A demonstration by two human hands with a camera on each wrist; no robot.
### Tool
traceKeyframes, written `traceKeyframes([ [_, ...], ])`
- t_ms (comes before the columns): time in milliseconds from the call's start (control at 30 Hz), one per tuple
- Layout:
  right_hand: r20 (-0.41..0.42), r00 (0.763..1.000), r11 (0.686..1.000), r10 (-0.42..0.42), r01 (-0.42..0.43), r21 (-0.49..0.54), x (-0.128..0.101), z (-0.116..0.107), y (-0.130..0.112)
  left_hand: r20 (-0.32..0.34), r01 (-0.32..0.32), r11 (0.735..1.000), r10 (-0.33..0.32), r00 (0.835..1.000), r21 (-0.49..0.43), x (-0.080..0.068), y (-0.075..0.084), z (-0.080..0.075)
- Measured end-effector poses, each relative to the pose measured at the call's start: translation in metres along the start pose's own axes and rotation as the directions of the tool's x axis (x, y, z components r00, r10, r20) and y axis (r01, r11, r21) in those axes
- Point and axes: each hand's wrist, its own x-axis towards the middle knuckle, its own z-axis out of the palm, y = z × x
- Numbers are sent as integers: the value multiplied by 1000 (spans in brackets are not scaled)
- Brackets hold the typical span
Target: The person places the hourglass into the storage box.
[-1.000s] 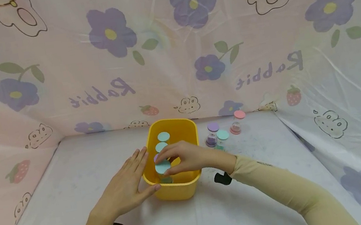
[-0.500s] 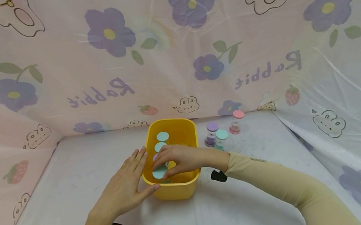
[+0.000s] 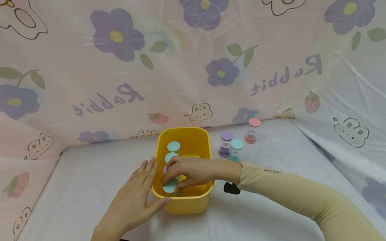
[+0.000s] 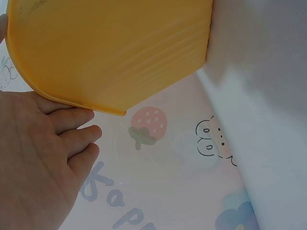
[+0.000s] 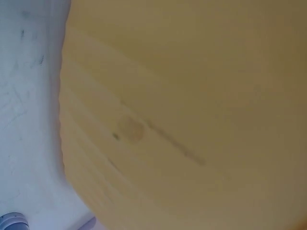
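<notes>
My right hand (image 3: 189, 170) reaches over the right rim of a yellow bin (image 3: 191, 205), fingers and thumb pinching a light-blue-capped hourglass (image 3: 170, 186) in its front left corner. Behind that, along the bin's left wall, stand a purple-capped hourglass (image 3: 165, 169), mostly covered by my fingers, and two light-blue-capped ones (image 3: 173, 146). My left hand (image 3: 130, 202) rests its straight fingers on the bin's left rim, thumb toward the front corner. In the left wrist view, the fingers (image 4: 79, 136) lie at the rim. The bin's outer wall (image 5: 192, 105) blocks the right wrist view.
Right of the bin, three hourglasses stand on the white tabletop (image 3: 269, 218): purple (image 3: 225, 149), mint green (image 3: 236, 144) and pink (image 3: 251, 137). A printed fabric curtain (image 3: 176, 64) encloses the back and sides.
My right hand has moved slightly left and down inside the bin, bringing the light-blue-capped hourglass lower into the front left corner. The left hand has stayed at the rim.
</notes>
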Motion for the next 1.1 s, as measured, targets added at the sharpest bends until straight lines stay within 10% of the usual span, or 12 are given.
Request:
traceKeyframes([
  [700, 16, 1000, 1000, 20, -20, 9, -6, -4, 0, -4, -5, 1000, 5, 1000, 7, 0, -1, 1],
  [1100, -309, 950, 990, 36, 7, 138, -38, -17, 0, -23, -16, 1000, 17, 1000, 13, 0, -1, 2],
])
